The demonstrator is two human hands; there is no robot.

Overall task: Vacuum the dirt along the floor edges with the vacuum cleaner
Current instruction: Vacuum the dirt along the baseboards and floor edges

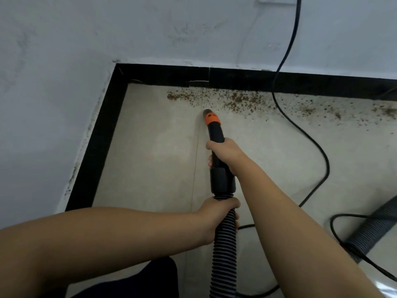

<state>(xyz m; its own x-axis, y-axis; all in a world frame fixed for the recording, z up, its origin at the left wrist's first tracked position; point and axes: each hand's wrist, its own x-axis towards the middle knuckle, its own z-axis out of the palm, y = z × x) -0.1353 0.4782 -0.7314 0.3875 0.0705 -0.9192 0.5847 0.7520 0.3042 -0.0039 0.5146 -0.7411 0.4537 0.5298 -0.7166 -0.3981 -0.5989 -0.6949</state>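
Head view: both hands hold nozzle (215, 134) near dirt (238, 100).

We see the floor (150, 158) filling the middle and lower right of the frame, with the skirting (96, 147) edging it on the left and across the top, meeting in a corner at upper centre-left. The wall (53, 72) lies beyond the skirting. Dirt (240, 100) lies on the floor along the top skirting, running from centre to the right edge. The nozzle (211, 118) sits at centre, its tip just below the dirt. Our right hand (223, 153) grips the tube below the nozzle; our left hand (217, 216) holds the hose (223, 254) lower still. A cable (300, 130) drops from the top right and curves across the floor on the right.
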